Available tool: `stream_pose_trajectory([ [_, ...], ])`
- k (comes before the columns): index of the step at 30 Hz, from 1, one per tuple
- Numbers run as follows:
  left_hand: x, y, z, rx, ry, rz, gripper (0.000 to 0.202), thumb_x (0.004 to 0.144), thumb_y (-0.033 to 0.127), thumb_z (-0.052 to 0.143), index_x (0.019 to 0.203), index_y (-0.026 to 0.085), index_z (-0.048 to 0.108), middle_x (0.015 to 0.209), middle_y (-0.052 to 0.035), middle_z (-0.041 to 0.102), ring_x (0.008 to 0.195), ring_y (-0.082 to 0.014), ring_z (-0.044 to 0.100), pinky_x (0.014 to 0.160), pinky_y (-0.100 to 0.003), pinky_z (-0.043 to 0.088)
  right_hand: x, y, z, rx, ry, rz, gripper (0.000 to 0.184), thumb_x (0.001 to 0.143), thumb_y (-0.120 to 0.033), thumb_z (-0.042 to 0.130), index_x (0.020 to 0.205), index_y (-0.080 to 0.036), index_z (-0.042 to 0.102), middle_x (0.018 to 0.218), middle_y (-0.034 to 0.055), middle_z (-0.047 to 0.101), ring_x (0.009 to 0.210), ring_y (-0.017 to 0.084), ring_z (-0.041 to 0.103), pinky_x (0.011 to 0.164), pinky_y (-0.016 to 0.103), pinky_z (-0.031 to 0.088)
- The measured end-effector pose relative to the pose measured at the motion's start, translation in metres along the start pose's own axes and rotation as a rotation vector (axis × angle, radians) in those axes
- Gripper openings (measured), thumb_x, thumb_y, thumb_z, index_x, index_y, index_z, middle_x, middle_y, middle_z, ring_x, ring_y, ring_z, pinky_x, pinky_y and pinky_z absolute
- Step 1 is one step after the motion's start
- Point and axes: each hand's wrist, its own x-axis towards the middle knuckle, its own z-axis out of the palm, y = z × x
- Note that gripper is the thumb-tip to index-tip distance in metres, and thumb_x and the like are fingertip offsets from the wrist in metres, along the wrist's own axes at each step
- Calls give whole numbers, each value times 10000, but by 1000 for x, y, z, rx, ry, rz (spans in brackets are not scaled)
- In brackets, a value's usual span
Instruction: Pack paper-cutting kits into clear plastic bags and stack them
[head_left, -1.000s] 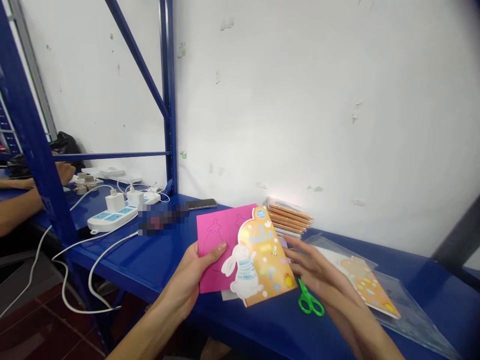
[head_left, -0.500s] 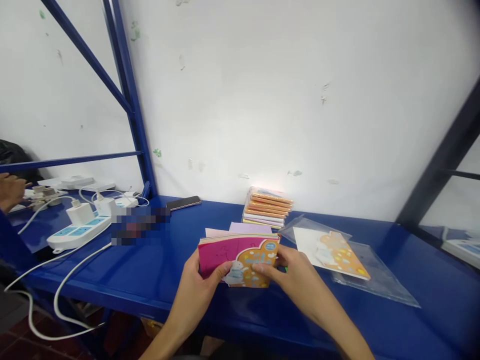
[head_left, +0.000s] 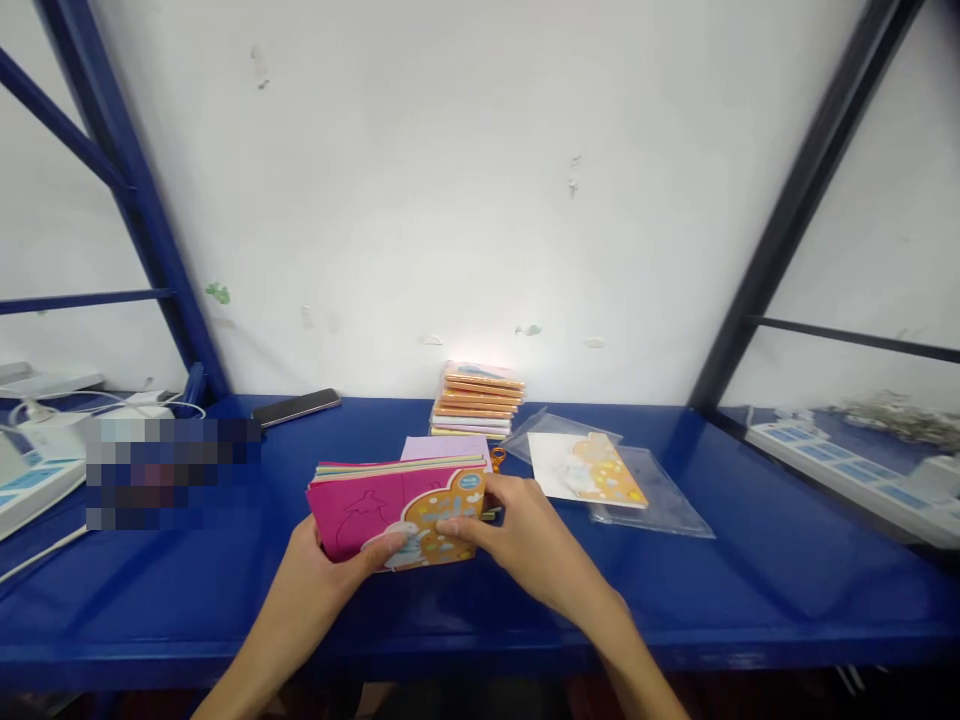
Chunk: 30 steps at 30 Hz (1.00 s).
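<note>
Between my two hands is a stack of coloured paper sheets (head_left: 349, 510), held upright above the table. Its front sheet is magenta with thin printed outlines, and an orange cartoon cover piece (head_left: 457, 500) covers the right part. My left hand (head_left: 322, 565) grips the lower left edge, thumb on the front. At the right edge my right hand (head_left: 521, 520) pinches the stack, its thumb on the orange part. Behind it lie a lilac sheet (head_left: 442, 447) and orange-handled scissors (head_left: 498, 458), both partly hidden.
A pile of wrapped paper packs (head_left: 480, 400) stands by the wall. To the right, a white and orange card (head_left: 585, 470) lies on clear plastic sleeves (head_left: 660, 500). A phone (head_left: 296, 407) and a power strip (head_left: 45, 490) with cables are at left. Blue posts (head_left: 142, 220) flank the table.
My view has turned right, so the scene sits further left. The stack stays in both hands, and more of its magenta sheet shows. The orange scissor handles have come into sight.
</note>
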Motion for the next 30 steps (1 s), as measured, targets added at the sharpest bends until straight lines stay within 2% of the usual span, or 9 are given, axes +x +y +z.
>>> stream_pose_trajectory([
  [3, 3, 1, -1, 13, -82, -24, 468, 613, 486, 924, 934, 176, 784, 965, -111, 826, 933, -358, 776, 843, -400, 640, -6, -6, -24, -57, -43, -3, 302, 840, -281, 789, 1139, -252, 761, 1076, 18, 802, 1036, 237, 736, 909, 341, 568],
  [5, 1, 3, 0, 12, -95, -47, 469, 621, 492, 919, 944, 176, 793, 971, -112, 826, 942, -361, 775, 855, -413, 637, -13, -4, -53, -114, 12, 48, 394, 842, -374, 786, 1214, -261, 722, 1050, 24, 798, 1010, 236, 738, 869, 334, 567],
  [8, -2, 6, 2, -14, -66, -41, 506, 628, 502, 912, 991, 170, 793, 981, -109, 825, 954, -365, 772, 862, -417, 634, -24, 10, -102, -327, 309, 201, 412, 952, -546, 580, 1179, -226, 708, 1000, 74, 795, 913, 256, 748, 769, 346, 551],
  [10, -3, 5, 3, -17, -63, -34, 516, 641, 503, 905, 1012, 163, 791, 984, -110, 825, 960, -360, 771, 863, -407, 633, -29, 27, -127, -610, 558, 376, 442, 992, -558, 463, 1133, -219, 709, 907, 95, 797, 879, 298, 747, 759, 384, 519],
  [11, -3, 5, 4, -19, -63, -34, 513, 648, 501, 903, 1016, 161, 791, 987, -111, 825, 960, -356, 772, 861, -401, 633, -30, 36, -135, -748, 611, 463, 465, 1003, -558, 419, 1145, -215, 699, 898, 113, 795, 901, 337, 742, 768, 415, 507],
  [14, -2, 3, 4, -44, -60, -59, 481, 647, 473, 912, 986, 154, 793, 991, -117, 824, 953, -347, 776, 849, -382, 635, -30, 62, -140, -961, 586, 630, 586, 1010, -603, 327, 1273, -180, 635, 950, 191, 781, 935, 418, 731, 741, 459, 494],
  [17, 0, 4, 3, -84, -72, -92, 456, 635, 438, 925, 965, 153, 791, 998, -116, 823, 967, -345, 775, 841, -375, 639, -24, 77, -132, -1004, 516, 639, 585, 1000, -558, 376, 1344, -137, 591, 999, 242, 764, 916, 428, 730, 704, 444, 486],
  [23, 2, 11, -2, -67, -166, -122, 461, 647, 409, 926, 1008, 156, 792, 1054, -114, 817, 1021, -348, 762, 841, -357, 636, -19, 84, -128, -926, 463, 542, 364, 880, -248, 524, 1207, -258, 686, 956, 81, 806, 851, 306, 744, 657, 332, 438],
  [30, 1, 12, -2, -121, -198, -121, 527, 646, 409, 926, 1082, 148, 785, 1106, -126, 805, 1043, -355, 755, 894, -389, 624, -21, 63, -136, -845, 639, 453, 338, 836, -238, 545, 1136, -273, 695, 857, 11, 784, 830, 265, 729, 722, 336, 463],
])
